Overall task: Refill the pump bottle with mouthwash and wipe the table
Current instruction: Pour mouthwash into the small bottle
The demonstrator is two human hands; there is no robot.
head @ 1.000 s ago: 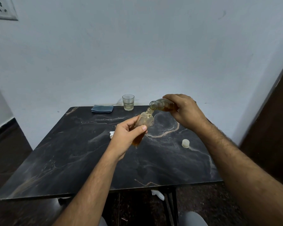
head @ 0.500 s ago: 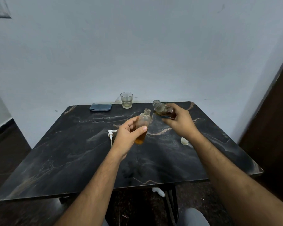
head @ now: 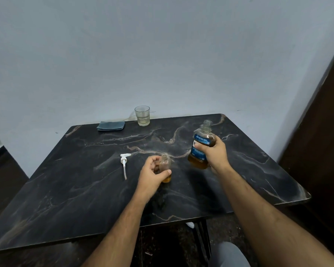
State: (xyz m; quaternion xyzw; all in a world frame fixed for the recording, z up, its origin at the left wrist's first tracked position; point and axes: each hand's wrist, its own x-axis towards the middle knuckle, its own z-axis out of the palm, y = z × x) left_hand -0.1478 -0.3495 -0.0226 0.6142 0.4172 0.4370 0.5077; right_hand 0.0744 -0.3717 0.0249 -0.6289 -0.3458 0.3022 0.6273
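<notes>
My left hand (head: 152,173) grips a small clear pump bottle (head: 165,166) with amber liquid in its lower part; its neck has no pump and it stands upright on or just above the black marble table (head: 66,199). My right hand (head: 213,154) holds the blue-labelled mouthwash bottle (head: 201,147) upright, uncapped, a little to the right of the small bottle. The white pump head with its tube (head: 124,163) lies on the table to the left. A folded blue cloth (head: 110,125) lies at the far edge.
A clear drinking glass (head: 142,115) stands at the table's far edge by the wall. A dark door or panel (head: 326,132) rises on the right. The white cap seen earlier is hidden behind my right arm.
The mouthwash bottle went from tipped over the small bottle's neck to upright and moved right. My left hand lowered the small bottle toward the table.
</notes>
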